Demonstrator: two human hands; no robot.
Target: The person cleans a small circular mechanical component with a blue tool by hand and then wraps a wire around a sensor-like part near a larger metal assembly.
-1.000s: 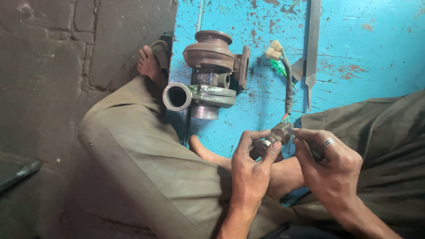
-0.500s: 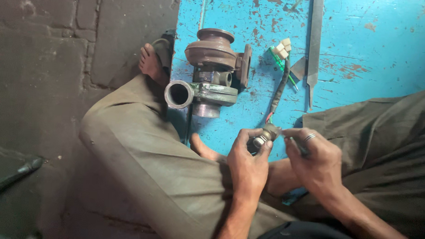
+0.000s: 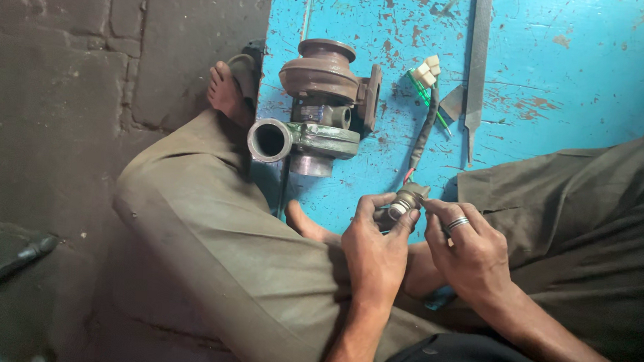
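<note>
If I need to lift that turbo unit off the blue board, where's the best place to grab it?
Probably by the open round outlet pipe on the turbocharger, coming from its left, near the bare foot. The pipe juts out sideways as a clear handle; the snail housings look broad and rounded, harder to wrap fingers around.

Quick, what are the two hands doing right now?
Left hand: closed, fingers gripping the small metal sensor with its wire.
Right hand: fingertips closed on the same sensor from the other side.

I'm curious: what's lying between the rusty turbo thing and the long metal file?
In the head view, a dark wire with white plugs lies on the blue board between turbocharger and file.
</note>
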